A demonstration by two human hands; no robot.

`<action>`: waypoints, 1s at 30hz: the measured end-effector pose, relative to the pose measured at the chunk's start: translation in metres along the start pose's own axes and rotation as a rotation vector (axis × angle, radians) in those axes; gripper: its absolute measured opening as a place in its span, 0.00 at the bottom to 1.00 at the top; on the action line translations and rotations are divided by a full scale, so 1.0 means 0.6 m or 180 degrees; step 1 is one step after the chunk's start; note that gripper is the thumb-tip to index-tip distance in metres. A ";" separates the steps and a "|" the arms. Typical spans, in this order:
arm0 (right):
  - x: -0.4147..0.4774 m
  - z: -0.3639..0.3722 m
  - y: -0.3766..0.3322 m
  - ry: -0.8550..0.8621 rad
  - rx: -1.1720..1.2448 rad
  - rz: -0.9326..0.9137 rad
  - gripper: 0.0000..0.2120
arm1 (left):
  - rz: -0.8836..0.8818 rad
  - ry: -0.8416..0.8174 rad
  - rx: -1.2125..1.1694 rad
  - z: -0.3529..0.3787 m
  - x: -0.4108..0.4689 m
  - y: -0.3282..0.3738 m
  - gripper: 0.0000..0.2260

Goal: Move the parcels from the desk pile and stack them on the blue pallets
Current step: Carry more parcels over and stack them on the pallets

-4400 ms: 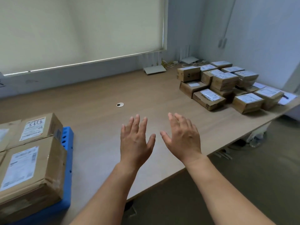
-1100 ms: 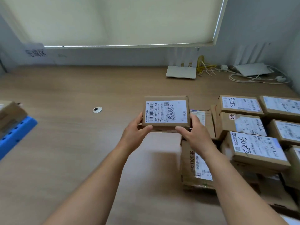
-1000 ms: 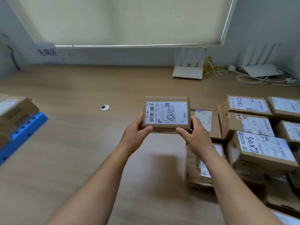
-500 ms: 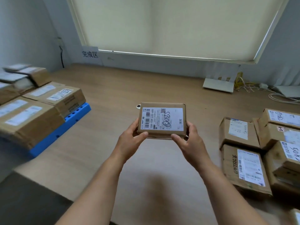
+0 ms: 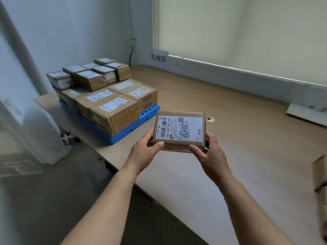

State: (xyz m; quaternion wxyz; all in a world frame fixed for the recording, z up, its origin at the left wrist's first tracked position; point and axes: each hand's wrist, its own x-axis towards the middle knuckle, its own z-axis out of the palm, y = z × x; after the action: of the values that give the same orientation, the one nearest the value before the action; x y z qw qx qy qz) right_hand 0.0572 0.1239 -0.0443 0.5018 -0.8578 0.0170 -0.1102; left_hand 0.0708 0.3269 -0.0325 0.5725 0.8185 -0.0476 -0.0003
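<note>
A small brown parcel [image 5: 179, 129] with a white barcode label hangs above the desk, label up. My left hand [image 5: 146, 151] grips its near left corner, thumb on top. My right hand [image 5: 208, 152] grips its near right corner the same way. To the left, a blue pallet [image 5: 122, 133] lies on the desk's left end, a short way from the parcel. Several stacked parcels [image 5: 115, 110] cover it, with smaller ones on top at the back. One parcel of the desk pile [image 5: 320, 172] shows at the right edge.
The wooden desk [image 5: 238, 156] runs right under a window blind [image 5: 247, 32]. A white sign [image 5: 158, 58] stands on the wall behind the pallet. A round cable hole [image 5: 210, 119] lies just past the parcel. A white flat device [image 5: 307, 114] sits far right. Grey floor lies below left.
The view has swung left with the parcel held in both hands. The blue pallet stack is now close on the left, and the desk pile has slid out to the right edge.
</note>
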 end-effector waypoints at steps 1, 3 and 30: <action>0.000 0.021 -0.011 -0.0036 0.0011 -0.0036 0.26 | -0.0013 0.0046 0.0001 -0.022 -0.002 -0.009 0.25; 0.000 0.061 -0.033 -0.0082 0.0032 -0.0101 0.26 | -0.0048 0.0164 -0.0009 -0.064 -0.008 -0.025 0.25; 0.233 0.521 -0.248 -0.0322 0.0240 -0.0558 0.28 | -0.0412 0.1251 0.0222 -0.505 0.197 -0.175 0.23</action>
State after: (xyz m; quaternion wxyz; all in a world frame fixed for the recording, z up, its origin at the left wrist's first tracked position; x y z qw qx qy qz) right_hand 0.2461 0.4457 -0.0393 0.5224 -0.8409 -0.0876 -0.1107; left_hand 0.2134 0.6373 -0.0200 0.5409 0.8235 0.1176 0.1242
